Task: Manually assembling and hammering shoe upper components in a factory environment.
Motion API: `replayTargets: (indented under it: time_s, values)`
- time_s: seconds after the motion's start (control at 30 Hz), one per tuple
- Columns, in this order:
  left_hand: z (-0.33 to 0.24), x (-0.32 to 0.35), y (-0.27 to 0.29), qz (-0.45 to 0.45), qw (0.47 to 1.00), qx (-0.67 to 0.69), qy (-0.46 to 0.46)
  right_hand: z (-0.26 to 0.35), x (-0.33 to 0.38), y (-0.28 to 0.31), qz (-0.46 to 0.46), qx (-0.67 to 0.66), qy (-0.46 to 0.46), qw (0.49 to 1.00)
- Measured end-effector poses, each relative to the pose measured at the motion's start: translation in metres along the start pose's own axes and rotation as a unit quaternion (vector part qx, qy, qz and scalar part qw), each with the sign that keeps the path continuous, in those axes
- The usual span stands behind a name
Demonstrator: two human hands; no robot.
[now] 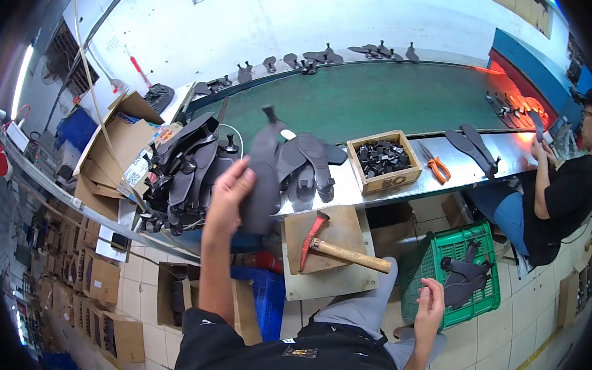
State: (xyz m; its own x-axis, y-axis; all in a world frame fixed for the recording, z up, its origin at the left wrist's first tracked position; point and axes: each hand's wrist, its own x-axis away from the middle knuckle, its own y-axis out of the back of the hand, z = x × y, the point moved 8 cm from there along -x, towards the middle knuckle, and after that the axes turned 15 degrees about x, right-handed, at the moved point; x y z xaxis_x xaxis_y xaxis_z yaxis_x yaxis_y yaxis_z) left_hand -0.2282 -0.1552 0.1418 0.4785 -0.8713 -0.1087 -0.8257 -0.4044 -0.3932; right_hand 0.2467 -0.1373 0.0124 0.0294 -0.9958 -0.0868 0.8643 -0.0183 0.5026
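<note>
My left hand (227, 196) is closed on a dark grey shoe sole (262, 187), blurred by motion, with a small black heel at its far end. It is raised beside a heap of similar heeled soles (194, 163) on the metal bench, and more soles (311, 164) lie just to its right. Near my right knee, my right hand (428, 312) is loosely curled with the fingers apart from the thumb, and I see nothing in it. A hammer (346, 255) with a red head and wooden handle rests on the block (324, 220) before me.
On the bench stand a wooden box (384, 182) of small black pieces and orange-handled pliers (437, 167). Behind runs a green conveyor (358, 94). A green crate (448, 277) holding soles is at right, near a seated co-worker (563, 177). Cardboard boxes (117, 154) stand left.
</note>
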Motion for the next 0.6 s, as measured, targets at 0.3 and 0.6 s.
replayTargets:
  time_s: [0.3, 0.6]
  values:
    - [0.056, -0.115, 0.105, -0.024, 0.983, -0.17, 0.063, -0.026, 0.026, 0.019, -0.044, 0.07, -0.016, 0.996]
    - [0.037, -0.086, 0.077, -0.07, 0.715, -0.666, -0.202, -0.053, 0.003, 0.032, -0.047, 0.066, 0.002, 0.997]
